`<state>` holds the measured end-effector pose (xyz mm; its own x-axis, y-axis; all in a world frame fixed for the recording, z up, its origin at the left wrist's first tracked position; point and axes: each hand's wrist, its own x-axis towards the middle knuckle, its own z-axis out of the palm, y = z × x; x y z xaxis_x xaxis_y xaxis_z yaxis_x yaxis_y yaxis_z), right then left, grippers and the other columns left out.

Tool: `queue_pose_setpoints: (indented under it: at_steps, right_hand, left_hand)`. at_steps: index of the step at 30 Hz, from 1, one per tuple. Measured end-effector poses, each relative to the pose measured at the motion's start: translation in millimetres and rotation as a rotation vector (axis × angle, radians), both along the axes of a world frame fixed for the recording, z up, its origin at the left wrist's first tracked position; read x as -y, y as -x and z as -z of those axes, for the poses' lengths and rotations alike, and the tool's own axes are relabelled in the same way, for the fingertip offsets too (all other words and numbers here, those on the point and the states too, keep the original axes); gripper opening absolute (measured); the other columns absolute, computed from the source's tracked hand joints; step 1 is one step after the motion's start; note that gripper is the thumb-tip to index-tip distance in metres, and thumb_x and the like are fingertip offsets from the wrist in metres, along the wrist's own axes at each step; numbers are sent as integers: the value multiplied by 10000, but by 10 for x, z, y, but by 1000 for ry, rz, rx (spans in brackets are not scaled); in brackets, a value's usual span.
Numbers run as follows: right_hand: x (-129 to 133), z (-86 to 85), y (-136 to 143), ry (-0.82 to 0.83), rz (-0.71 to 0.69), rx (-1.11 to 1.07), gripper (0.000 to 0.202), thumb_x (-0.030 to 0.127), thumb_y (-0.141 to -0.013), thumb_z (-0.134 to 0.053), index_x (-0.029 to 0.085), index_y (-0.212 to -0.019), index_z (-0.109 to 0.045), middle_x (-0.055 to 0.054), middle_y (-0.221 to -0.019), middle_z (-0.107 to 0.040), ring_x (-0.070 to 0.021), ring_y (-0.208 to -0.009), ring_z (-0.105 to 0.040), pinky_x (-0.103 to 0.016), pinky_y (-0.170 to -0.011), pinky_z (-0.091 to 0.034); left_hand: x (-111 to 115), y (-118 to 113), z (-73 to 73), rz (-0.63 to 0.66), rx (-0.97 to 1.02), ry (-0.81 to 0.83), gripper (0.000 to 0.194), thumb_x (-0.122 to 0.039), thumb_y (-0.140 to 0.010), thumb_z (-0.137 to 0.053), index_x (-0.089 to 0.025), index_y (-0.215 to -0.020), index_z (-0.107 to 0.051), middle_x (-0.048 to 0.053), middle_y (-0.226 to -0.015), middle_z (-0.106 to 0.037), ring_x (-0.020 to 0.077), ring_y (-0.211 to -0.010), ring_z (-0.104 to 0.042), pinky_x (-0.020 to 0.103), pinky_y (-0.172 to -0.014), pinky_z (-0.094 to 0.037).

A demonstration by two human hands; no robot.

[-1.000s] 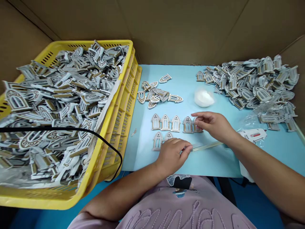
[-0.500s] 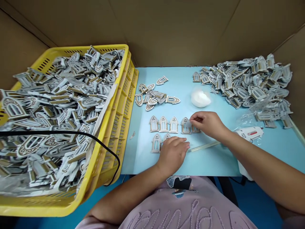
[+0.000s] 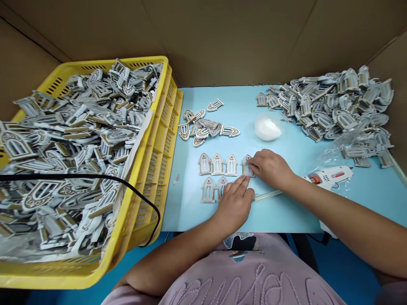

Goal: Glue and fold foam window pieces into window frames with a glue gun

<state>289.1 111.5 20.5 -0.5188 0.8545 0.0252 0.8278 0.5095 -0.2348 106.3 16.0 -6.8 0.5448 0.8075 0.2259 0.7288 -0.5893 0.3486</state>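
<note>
My left hand (image 3: 234,204) lies palm down with its fingers stretched out, and its fingertips touch the lower edge of a small arched window piece (image 3: 247,164). On the right side of that same piece, my right hand (image 3: 271,168) has its thumb and fingers pinched together; whatever is between them is too small to make out. Left of it, several arched window pieces (image 3: 217,164) stand in a row with their plain backs up. A nearer row includes another window piece (image 3: 208,189), and my left hand partly covers this row.
A yellow crate (image 3: 159,140) full of window pieces stands at the left, a black cable (image 3: 140,197) across it. A loose group (image 3: 203,129) lies behind the rows. Farther right are a white wad in clear plastic (image 3: 267,128), a large heap (image 3: 330,106) and a glue gun (image 3: 330,176) with its glue stick.
My left hand has moved up and right, its fingertips reaching the arched window piece. My right hand has shifted slightly left onto that piece.
</note>
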Motion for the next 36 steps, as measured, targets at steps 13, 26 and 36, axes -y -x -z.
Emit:
queue_pose_setpoints:
  at_steps: [13,26,36]
  right_hand:
    - [276,-54,123,-172,-211,318,451,85,-937,-390,-11,-1346,-555,-187,-995,-664,-307,-887,-538,-428,-735,-363]
    - [109,-55,17,-32,-150,105,335,161,-964,-453,138,-1196,-693,-119,-891,-644,-271,-867,-529,-395,-734,-339]
    - [130,-317,-42,409,167,-487,365,368,-980,-491,169,-1197,-707,-99,-1026,-736,-224,-902,-677,-366,-795,-529]
  left_hand:
    - [-12,-5,-22,-22,10,81,205,-192,-996,-460,-176,-966,-663,109,-1412,-600,262,-1395,-470,454,-1024,-454]
    - [-70,15,-54,-77,137,236,208,-201,-989,-467,-166,-935,-664,164,-1437,-562,318,-1398,-462,559,-1062,-418]
    - [-203,32,-287,-249,595,545,263,-337,-985,-486,-187,-1045,-694,58,-892,-758,183,-790,-701,334,-740,-574]
